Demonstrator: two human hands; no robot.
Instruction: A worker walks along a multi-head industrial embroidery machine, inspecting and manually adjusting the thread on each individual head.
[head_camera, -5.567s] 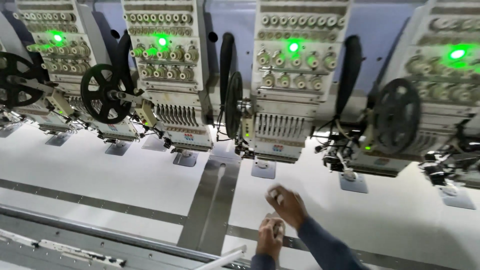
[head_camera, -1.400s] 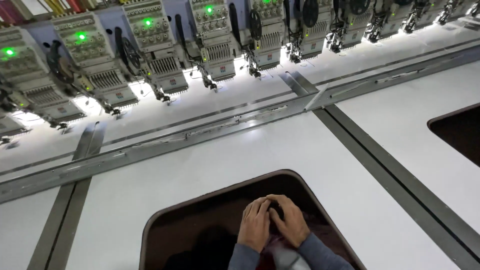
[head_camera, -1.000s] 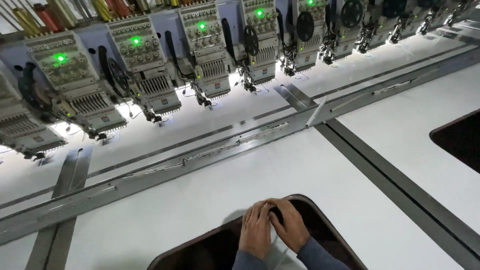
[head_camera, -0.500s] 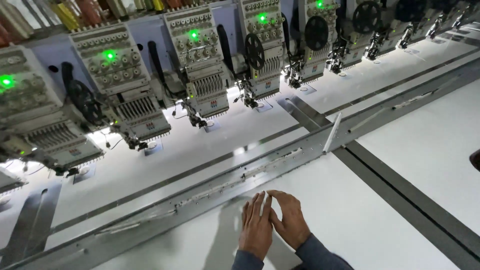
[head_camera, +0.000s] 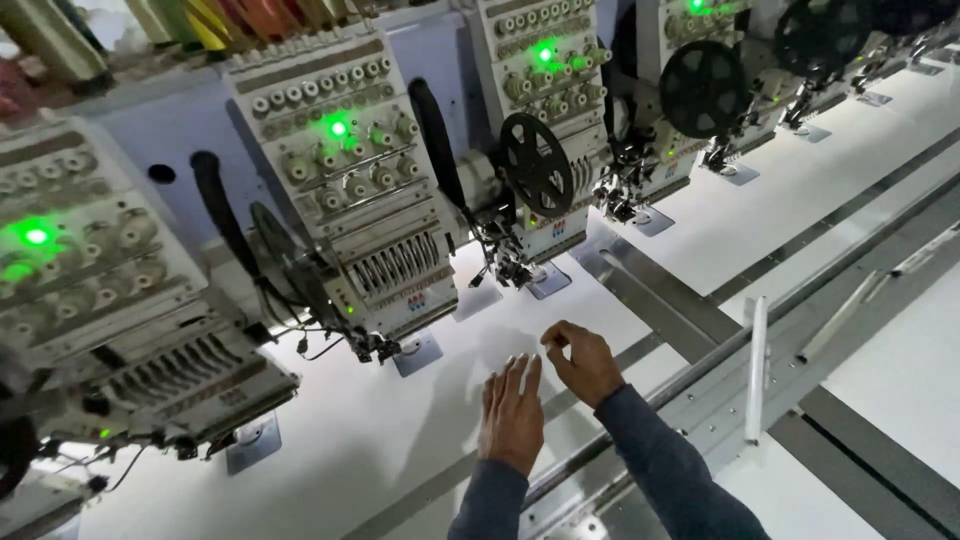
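Observation:
My left hand (head_camera: 512, 415) lies flat, fingers together and stretched out, on the white fabric (head_camera: 370, 440) spread over the machine bed. My right hand (head_camera: 583, 360) hovers just to its right with thumb and forefinger curled in a pinch; whether something thin sits between them I cannot tell. Both hands are a little in front of an embroidery head (head_camera: 365, 200) with a green light, near its needle foot (head_camera: 415, 352). Dark blue sleeves cover both forearms.
A row of embroidery heads (head_camera: 545, 130) with green lamps and black reels (head_camera: 537, 165) runs across the back. Grey metal frame rails (head_camera: 760, 340) cross diagonally at the right, with a white bar (head_camera: 755, 370) standing on them. Thread cones (head_camera: 230, 15) line the top.
The view has swung closer to the machine heads; the dark oval opening is out of sight. My hands have come apart, the left now flat on the fabric, the right pinching.

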